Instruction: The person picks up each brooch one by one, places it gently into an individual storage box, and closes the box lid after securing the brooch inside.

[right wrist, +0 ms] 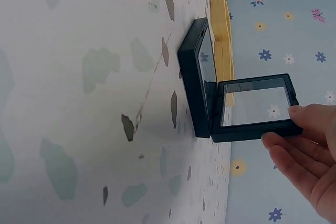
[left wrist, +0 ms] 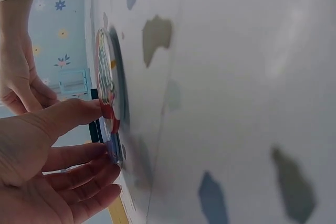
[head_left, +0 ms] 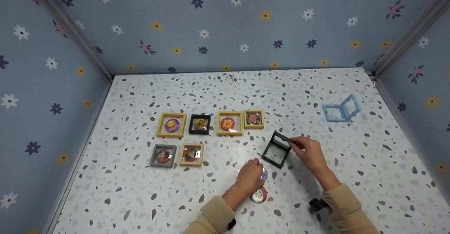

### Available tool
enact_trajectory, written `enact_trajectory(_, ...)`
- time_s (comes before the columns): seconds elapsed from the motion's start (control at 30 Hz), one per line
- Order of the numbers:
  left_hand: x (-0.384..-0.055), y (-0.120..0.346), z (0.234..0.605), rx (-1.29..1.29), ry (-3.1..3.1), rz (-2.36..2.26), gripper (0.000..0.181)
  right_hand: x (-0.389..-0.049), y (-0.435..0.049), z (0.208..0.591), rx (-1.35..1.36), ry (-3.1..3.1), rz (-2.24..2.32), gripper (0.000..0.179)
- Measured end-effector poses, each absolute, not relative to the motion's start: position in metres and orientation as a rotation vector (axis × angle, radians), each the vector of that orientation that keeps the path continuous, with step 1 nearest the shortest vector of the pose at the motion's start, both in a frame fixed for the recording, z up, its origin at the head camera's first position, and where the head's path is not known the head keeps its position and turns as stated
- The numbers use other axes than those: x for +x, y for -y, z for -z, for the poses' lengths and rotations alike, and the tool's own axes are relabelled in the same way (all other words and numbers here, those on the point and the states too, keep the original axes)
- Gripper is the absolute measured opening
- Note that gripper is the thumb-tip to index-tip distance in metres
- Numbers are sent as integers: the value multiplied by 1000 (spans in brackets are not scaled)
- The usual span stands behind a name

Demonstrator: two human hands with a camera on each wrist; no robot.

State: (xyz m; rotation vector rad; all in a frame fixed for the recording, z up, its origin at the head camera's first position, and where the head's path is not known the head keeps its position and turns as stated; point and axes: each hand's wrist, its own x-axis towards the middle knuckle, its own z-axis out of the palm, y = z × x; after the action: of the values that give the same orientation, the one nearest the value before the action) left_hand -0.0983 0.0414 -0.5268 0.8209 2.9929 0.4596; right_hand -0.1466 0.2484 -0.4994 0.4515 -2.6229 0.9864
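My right hand (head_left: 311, 155) pinches the raised half of a black display frame (head_left: 277, 149) between thumb and fingertips. In the right wrist view, that frame stands hinged apart with clear film in both halves, its lower half on the table. My left hand (head_left: 249, 177) holds a round purple badge (head_left: 264, 174) at its edge, thumb on one side and fingers on the other; the hand hides part of it. Right beside it, a red and white round badge (head_left: 259, 195) lies near my left thumb (left wrist: 79, 113).
Several closed frames with round badges inside sit left of the black frame, including a yellow one (head_left: 171, 135), a grey one (head_left: 163, 166) and a beige one (head_left: 191, 164). An unfolded light blue frame (head_left: 334, 113) stands at the back right. Flowered panels (head_left: 232, 26) enclose the speckled table (head_left: 140, 198).
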Motion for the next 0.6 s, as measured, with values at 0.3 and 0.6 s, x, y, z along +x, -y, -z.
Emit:
enact_trajectory(0.3, -104, -43, 521, 777, -2956, -629, 28, -147, -249, 501, 464, 2587, -1011, 12)
enact_trajectory(0.6, -118, -49, 519, 795, -2965, -761, 30, -147, -249, 500, 467, 2570, -1028, 12)
